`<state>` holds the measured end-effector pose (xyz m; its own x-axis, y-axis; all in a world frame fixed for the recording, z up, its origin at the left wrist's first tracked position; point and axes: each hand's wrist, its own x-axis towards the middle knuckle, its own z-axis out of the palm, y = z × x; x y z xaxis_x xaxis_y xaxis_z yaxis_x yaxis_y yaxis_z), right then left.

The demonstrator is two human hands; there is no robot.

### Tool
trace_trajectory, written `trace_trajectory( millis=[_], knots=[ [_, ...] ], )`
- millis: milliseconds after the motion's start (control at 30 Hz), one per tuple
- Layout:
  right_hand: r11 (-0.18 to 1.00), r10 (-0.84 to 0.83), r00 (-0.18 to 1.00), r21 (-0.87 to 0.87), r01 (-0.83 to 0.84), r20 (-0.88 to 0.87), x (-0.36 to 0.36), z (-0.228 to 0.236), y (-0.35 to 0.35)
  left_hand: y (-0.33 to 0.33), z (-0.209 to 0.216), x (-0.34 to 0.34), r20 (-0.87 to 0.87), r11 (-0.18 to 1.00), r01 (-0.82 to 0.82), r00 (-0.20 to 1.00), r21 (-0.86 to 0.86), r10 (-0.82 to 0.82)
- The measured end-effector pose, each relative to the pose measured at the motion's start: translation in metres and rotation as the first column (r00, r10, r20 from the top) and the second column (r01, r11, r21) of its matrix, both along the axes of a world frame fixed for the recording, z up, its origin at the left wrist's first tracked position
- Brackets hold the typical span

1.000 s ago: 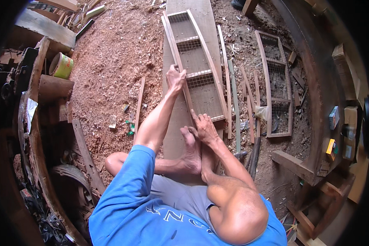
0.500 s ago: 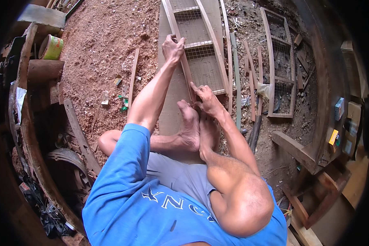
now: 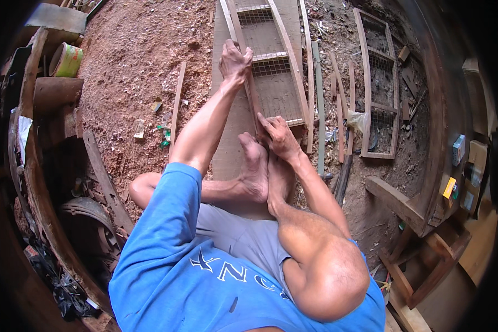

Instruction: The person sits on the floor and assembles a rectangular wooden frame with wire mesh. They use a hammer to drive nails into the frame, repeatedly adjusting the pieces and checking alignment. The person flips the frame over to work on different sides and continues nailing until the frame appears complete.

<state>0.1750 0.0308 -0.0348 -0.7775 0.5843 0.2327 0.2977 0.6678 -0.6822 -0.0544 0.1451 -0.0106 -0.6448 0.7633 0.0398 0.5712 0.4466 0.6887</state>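
A long wooden frame with wire mesh (image 3: 269,67) lies on a flat board (image 3: 227,133) in front of me. Along its left side runs a thin wooden strip (image 3: 253,97). My left hand (image 3: 235,62) is closed round this strip partway up. Near the strip's lower end, my right hand (image 3: 282,138) grips it with the index finger stretched along the wood. My bare feet (image 3: 254,169) rest together just below that end, and fingers and toes hide part of it.
Sawdust and shavings cover the ground (image 3: 133,72). To the right lie loose wooden strips (image 3: 320,105) and a second mesh frame (image 3: 365,83). A slim stick (image 3: 178,102) lies at left. A wooden beam (image 3: 395,202) juts in at right; a green-yellow tin (image 3: 71,62) sits far left.
My left hand has shifted slightly up and tilted with the strip. Two edges of wood now show side by side above it. My right hand has barely moved.
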Motion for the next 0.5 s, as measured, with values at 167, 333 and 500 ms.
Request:
trace_trajectory(
  millis=[167, 333, 500],
  knots=[
    [1.000, -0.010, 1.000, 0.016, 0.010, -0.008, 0.002, 0.004, -0.002, 0.001, 0.001, -0.014, -0.084, 0.989, 0.093, 0.991, -0.117, -0.103],
    [0.994, -0.024, 0.998, 0.110, 0.029, -0.055, 0.001, 0.007, -0.002, 0.005, 0.002, -0.034, -0.032, 0.966, 0.188, 0.980, -0.176, -0.196],
    [0.987, -0.062, 0.991, 0.142, 0.079, -0.123, -0.002, 0.008, -0.006, -0.002, 0.000, -0.031, -0.012, 0.978, 0.112, 0.993, -0.178, -0.116]
  ],
)
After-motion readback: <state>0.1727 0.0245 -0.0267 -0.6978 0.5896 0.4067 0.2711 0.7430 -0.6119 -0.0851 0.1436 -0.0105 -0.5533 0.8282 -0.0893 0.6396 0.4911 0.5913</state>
